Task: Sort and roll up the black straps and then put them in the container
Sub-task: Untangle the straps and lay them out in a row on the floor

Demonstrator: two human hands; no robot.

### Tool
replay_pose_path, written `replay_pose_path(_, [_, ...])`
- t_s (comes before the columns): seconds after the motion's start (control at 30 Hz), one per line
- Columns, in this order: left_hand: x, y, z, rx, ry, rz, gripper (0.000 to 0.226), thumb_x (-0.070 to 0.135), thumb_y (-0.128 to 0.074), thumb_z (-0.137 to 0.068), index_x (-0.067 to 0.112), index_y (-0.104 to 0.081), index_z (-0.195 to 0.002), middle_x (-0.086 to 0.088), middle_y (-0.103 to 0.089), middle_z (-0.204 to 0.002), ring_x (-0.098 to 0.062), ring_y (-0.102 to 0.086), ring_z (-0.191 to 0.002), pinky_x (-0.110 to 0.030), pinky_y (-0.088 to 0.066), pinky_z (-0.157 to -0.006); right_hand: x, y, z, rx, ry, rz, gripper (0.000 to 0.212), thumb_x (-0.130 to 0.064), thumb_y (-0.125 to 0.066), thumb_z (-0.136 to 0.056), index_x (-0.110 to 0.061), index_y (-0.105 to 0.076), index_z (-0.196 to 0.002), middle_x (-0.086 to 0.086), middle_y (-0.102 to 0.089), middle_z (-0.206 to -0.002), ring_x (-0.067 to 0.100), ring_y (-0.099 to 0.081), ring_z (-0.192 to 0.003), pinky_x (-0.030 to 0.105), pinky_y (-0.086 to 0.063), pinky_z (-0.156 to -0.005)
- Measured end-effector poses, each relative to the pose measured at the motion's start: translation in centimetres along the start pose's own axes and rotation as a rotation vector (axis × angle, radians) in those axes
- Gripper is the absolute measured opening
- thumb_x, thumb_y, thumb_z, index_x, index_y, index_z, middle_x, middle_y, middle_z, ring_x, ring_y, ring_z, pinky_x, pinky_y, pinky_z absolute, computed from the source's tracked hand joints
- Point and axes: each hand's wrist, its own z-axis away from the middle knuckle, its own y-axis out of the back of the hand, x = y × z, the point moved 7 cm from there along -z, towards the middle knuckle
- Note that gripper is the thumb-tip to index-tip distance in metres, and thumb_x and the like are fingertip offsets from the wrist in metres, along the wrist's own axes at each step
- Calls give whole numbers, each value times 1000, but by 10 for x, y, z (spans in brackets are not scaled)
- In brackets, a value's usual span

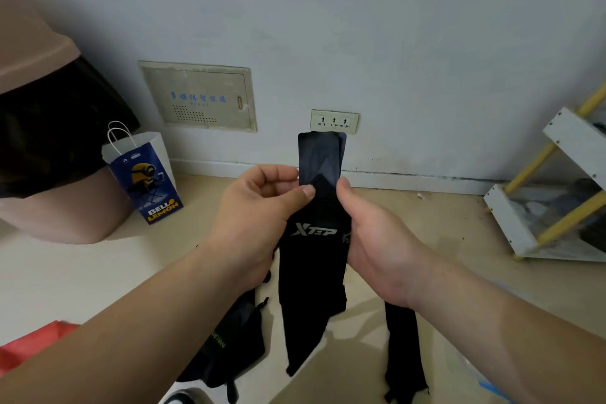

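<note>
A black strap (314, 259) with a silver XTEP logo hangs upright in mid-air at the centre, its stiff upper end sticking up above my fingers. My left hand (259, 207) pinches its left edge with thumb and fingers. My right hand (370, 229) grips its right edge. The lower part dangles down toward the floor. Another black strap (405, 351) lies on the floor at the lower right. A third black piece (236, 341) with green lettering lies at the lower left, partly hidden by my left forearm.
A blue and white paper bag (144, 174) stands by the wall at left, beside a brown bin with a black liner (55, 141). A white rack with yellow bars (557, 190) stands at right. A red object (29, 344) shows at the lower left edge.
</note>
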Motion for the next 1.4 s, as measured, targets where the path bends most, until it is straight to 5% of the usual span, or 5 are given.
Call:
replay_pose_path(0.47, [24, 1, 5, 44, -299, -414, 27, 5, -84, -86, 15, -70, -106, 4, -75, -90, 1, -65, -68, -12, -56, -67, -14, 1, 3, 107, 158, 362, 22, -40, -53, -110, -38, -69, -125, -16, -79, -115, 1, -73, -110, 30, -55, -99])
replay_pose_path(0.63, [4, -7, 4, -31, -181, -566, 16, 38, -69, -99, 27, -69, -111, 13, -74, -91, 1, -70, -80, -10, -50, -61, -22, 11, 0, 205, 192, 307, 20, -38, -56, -110, -35, -72, -122, -10, -79, -116, 11, -72, -116, 44, -54, -110])
replay_pose_path(0.93, [-20, -30, 18, -230, -142, -658, 17, 31, -48, -110, 34, -49, -127, 8, -71, -92, 1, -69, -76, -13, -51, -59, -27, 23, 1, 269, 158, 201, 23, -38, -55, -110, -23, -71, -116, -1, -80, -111, 16, -76, -107, 35, -60, -96])
replay_pose_path(1.07, [-14, -25, 11, -152, -151, -553, 6, 27, -54, -109, 30, -54, -114, 1, -75, -90, -12, -74, -76, -34, -60, -66, -24, 23, 0, 224, 99, 209, 27, -47, -61, -105, -28, -64, -125, -5, -78, -118, 13, -75, -111, 38, -58, -102])
replay_pose_path(1.4, [8, -5, -2, 64, -9, -90, 15, 26, -55, -109, 19, -61, -121, -6, -78, -107, -13, -79, -86, -26, -62, -66, -13, 9, -2, 166, 166, 464, 21, -47, -58, -106, -29, -67, -114, -7, -80, -101, 10, -78, -94, 33, -61, -83])
